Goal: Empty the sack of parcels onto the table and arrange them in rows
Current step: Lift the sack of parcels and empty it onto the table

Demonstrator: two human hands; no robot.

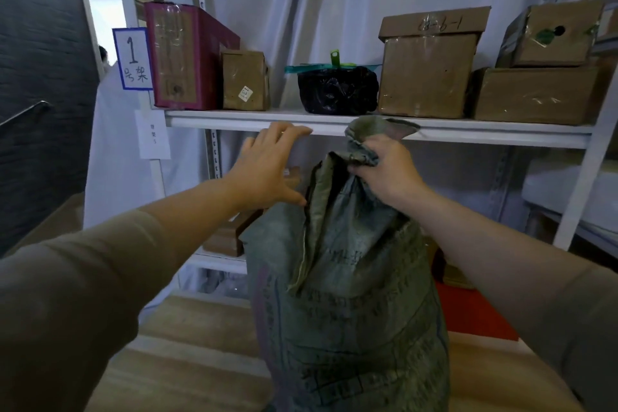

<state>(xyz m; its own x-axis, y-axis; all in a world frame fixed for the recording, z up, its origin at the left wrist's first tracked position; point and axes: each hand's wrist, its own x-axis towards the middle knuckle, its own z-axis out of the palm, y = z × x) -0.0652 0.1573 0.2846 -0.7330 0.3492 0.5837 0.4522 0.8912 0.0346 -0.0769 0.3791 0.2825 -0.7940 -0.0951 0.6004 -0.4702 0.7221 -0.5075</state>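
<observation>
A bulging grey-green woven sack [347, 294] with faded print hangs upright in the middle of the view, in front of a white shelf rack. My right hand [384, 170] grips the bunched neck of the sack at its top. My left hand [267, 167] is stretched out with straight, spread fingers just left of the sack's upper edge, its thumb close to the fabric. What is inside the sack is hidden. No table shows in the view.
The white shelf [468, 132] carries a maroon box [180, 57], several brown cardboard boxes [428, 77] and a black bagged parcel [337, 89]. More boxes [230, 237] sit on the lower shelf. A sign [133, 58] hangs at left. Wooden floor [187, 344] lies below.
</observation>
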